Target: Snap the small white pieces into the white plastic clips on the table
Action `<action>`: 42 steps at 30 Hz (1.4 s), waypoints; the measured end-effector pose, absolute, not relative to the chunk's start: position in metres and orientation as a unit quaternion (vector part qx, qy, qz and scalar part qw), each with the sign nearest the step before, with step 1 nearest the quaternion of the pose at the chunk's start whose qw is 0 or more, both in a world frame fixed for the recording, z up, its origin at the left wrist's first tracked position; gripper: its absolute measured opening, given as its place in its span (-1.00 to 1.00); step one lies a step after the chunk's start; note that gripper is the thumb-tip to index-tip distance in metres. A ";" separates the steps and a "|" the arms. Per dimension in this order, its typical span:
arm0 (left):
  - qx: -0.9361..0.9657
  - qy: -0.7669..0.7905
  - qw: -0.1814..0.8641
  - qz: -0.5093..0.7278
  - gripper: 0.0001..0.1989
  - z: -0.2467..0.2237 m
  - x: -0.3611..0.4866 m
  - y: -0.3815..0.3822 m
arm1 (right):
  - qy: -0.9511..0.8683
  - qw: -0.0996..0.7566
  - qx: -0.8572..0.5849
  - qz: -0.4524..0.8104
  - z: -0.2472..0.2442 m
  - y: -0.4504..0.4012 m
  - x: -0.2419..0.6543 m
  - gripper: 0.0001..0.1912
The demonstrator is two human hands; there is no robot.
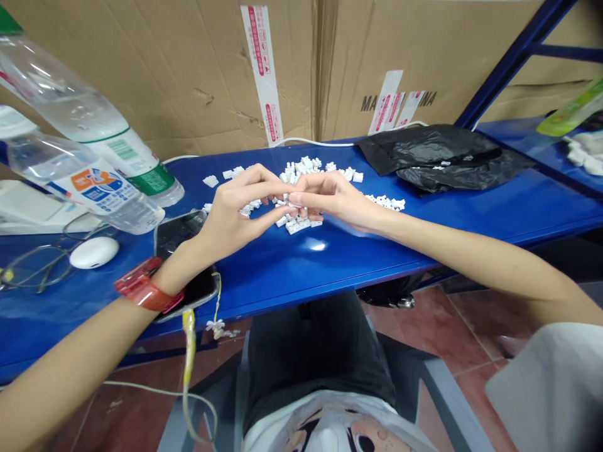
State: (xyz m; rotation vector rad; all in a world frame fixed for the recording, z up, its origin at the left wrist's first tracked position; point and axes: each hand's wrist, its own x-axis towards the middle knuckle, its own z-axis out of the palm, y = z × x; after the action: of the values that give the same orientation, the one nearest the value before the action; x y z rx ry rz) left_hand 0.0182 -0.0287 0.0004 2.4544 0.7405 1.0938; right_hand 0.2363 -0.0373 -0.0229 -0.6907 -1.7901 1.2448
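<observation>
I log red translucent wristband (153,295) just behind left hand (238,204). Well behind right hand (332,193): loose pale sleeve (546,376). Between forearms: white top (268,427), cartoon print (362,439), black trousers (320,351).

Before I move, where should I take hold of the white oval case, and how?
Likely across its narrow width at the middle, grip coming down from the near side: the white oval case lies low on the blue table, its rounded ends could slip, and the glasses crowd its left. The left hand is nearer.

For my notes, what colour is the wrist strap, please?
The wrist strap is red, clearest in the head view.
</observation>
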 end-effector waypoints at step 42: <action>0.759 0.335 0.403 0.387 -0.70 -0.004 0.004 -0.004 | -0.770 0.478 -0.313 0.285 -0.006 -0.028 0.257 -0.67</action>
State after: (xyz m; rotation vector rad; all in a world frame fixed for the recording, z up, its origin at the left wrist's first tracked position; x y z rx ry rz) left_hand 0.0039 -0.0044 -0.0041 1.9170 0.8470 0.9765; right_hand 0.2567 -0.0279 -0.0055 -0.7656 -1.8793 0.6963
